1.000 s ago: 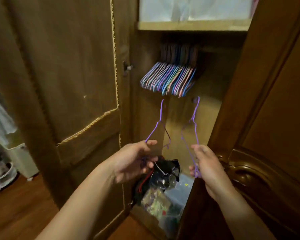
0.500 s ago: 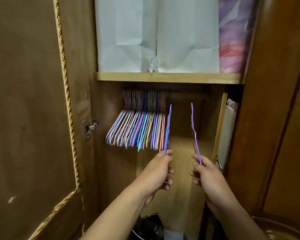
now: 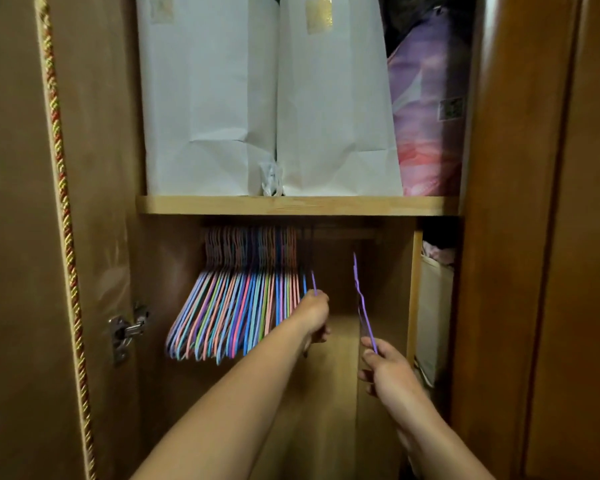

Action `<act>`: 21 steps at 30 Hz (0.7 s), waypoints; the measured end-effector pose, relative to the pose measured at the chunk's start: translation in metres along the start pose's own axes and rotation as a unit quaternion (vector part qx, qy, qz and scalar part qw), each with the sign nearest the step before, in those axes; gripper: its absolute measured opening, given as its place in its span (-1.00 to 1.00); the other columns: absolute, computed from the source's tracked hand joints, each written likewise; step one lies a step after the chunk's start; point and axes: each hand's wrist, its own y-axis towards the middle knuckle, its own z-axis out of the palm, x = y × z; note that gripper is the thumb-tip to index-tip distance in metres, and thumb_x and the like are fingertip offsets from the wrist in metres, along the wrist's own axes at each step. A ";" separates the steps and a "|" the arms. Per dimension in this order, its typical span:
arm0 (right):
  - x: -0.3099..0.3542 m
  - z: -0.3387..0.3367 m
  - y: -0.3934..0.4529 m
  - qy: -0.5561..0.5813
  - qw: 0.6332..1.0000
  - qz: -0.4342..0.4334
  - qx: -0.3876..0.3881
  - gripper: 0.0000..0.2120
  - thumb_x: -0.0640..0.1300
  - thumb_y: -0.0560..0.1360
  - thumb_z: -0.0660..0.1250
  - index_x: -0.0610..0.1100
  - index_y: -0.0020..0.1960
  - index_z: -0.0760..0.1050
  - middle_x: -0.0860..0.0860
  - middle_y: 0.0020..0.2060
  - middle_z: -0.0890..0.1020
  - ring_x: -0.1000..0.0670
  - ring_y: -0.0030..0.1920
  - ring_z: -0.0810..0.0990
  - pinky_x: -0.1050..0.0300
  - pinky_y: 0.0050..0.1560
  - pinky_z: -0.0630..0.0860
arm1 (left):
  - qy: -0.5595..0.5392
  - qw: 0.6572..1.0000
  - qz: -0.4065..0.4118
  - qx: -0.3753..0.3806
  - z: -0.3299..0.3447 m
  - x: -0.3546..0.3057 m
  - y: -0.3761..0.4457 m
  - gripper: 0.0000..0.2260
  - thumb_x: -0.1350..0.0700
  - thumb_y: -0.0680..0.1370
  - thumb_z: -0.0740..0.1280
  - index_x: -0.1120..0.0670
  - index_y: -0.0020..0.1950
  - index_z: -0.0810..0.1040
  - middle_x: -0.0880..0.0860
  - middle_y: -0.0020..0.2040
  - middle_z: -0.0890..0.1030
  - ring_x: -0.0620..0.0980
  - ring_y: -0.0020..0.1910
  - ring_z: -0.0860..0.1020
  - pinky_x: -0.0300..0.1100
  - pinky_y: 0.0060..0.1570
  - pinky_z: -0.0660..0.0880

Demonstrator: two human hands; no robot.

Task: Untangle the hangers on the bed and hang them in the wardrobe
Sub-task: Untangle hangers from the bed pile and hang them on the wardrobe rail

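Purple hanger (image 3: 363, 306) in right grip (image 3: 387, 367), another (image 3: 313, 282) in left grip (image 3: 314, 315), hook lost in shadow.

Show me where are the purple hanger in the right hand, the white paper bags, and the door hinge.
purple hanger (image 3: 363, 306), head view, its wire body.
white paper bags (image 3: 329, 109), head view, right bag's front.
door hinge (image 3: 125, 332), head view, metal arm.
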 end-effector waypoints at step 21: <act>0.012 0.019 0.080 -0.120 0.985 -0.125 -0.027 -0.72 -0.03 0.67 0.11 0.03 0.31 0.47 -0.07 0.18 0.54 -0.11 0.00 0.62 -0.06 0.02 0.61 | 0.247 0.968 0.037 0.036 -0.065 0.018 -0.062 -0.61 0.02 0.62 0.26 -0.01 0.44 0.31 0.16 -0.04 0.67 0.15 -0.21 0.68 0.04 -0.19 0.63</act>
